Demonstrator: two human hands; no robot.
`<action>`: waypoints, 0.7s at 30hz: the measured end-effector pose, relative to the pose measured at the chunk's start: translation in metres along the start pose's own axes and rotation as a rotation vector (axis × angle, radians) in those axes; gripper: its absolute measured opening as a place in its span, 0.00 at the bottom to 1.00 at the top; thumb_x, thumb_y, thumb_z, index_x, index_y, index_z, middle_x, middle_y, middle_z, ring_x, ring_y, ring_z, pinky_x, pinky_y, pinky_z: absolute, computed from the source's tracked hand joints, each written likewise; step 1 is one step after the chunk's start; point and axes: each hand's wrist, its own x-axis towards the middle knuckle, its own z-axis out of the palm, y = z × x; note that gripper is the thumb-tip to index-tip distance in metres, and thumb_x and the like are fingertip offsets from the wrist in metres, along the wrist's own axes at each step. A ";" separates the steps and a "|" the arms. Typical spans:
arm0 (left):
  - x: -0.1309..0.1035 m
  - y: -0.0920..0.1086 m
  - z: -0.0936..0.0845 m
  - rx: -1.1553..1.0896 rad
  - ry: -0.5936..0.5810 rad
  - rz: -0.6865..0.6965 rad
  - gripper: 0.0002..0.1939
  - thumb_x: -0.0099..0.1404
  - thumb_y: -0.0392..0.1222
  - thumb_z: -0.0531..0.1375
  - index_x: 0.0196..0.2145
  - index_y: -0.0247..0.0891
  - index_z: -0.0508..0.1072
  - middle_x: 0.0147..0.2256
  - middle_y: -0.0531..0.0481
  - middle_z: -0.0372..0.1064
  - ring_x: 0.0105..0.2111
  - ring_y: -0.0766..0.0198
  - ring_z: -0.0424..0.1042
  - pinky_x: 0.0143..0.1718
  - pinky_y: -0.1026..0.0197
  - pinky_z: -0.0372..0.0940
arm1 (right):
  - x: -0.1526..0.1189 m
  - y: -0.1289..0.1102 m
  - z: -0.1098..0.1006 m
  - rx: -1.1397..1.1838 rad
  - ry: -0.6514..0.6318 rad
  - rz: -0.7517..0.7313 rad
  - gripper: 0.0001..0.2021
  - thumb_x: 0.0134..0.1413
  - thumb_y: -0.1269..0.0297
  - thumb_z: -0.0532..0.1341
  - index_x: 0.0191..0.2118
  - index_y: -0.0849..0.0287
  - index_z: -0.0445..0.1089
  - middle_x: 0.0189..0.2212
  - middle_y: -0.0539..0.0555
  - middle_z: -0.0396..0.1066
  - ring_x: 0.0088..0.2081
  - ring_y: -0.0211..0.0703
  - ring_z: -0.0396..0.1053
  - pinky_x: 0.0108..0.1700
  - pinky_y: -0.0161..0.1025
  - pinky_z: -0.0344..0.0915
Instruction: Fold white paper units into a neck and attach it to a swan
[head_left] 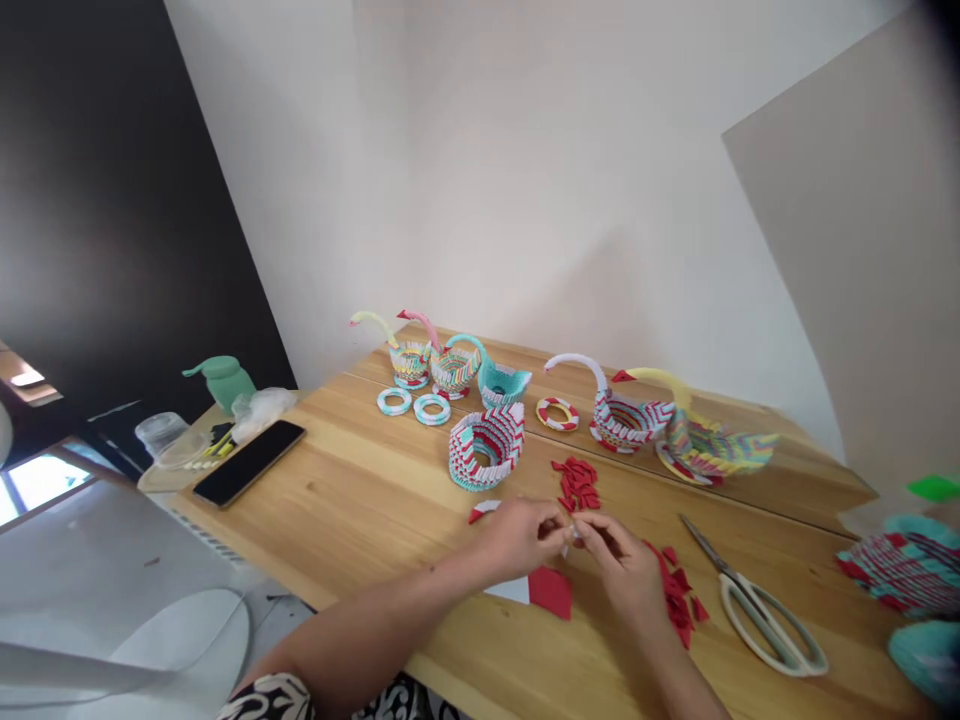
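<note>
- Bare forearms come in from the near edge of the bench (405,520), a black-and-white patterned sleeve (271,698) being visible on the left one.
- Left hand (521,540) has its thumb and fingers brought together, pinching a small white piece (576,534).
- Right hand (622,568) meets it from the other side; its fingers are also closed on this same piece, which is above the bench between the two hands. The shape of the piece is too small to tell.
- Just below the hands lies a flat red-and-white item (551,592), partly covered by the left hand.
- One pile of red pieces (577,484) is beyond the hands; another pile (677,592) is beside the right hand, at its outer side.
- Scissors (766,618) with pale handles lie further to the right.
- Behind the left hand stands an open bowl (469,470) in red, white and turquoise, with a small red-and-white curved part (482,509) near it.
- Farther back are five baskets with curved necks: yellow (410,368), pink (454,374), turquoise (504,388), white (626,424) and again yellow (709,452).
- Two turquoise-and-white rings (433,421) and one red, white and yellow ring (574,415) lie before them.
- On the left side, a black phone (250,463) rests flat.
</note>
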 end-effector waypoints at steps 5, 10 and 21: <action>0.013 0.002 -0.017 -0.218 0.033 -0.061 0.13 0.61 0.45 0.55 0.27 0.33 0.74 0.23 0.53 0.69 0.23 0.69 0.62 0.26 0.67 0.54 | 0.018 -0.031 -0.002 0.244 -0.130 0.042 0.24 0.53 0.43 0.56 0.41 0.59 0.74 0.33 0.56 0.76 0.32 0.44 0.73 0.39 0.41 0.70; 0.021 0.008 -0.033 -0.345 0.051 -0.110 0.12 0.59 0.46 0.56 0.24 0.35 0.67 0.17 0.57 0.59 0.19 0.70 0.57 0.23 0.68 0.53 | 0.033 -0.050 0.004 0.365 -0.147 0.080 0.19 0.45 0.49 0.65 0.40 0.58 0.74 0.32 0.54 0.76 0.32 0.42 0.72 0.38 0.41 0.70; 0.003 -0.017 -0.026 0.120 0.053 0.114 0.13 0.65 0.43 0.53 0.26 0.37 0.70 0.23 0.51 0.66 0.26 0.65 0.64 0.31 0.64 0.56 | 0.018 -0.025 0.019 0.333 -0.121 0.168 0.12 0.48 0.58 0.64 0.38 0.58 0.75 0.27 0.51 0.75 0.29 0.39 0.71 0.34 0.37 0.67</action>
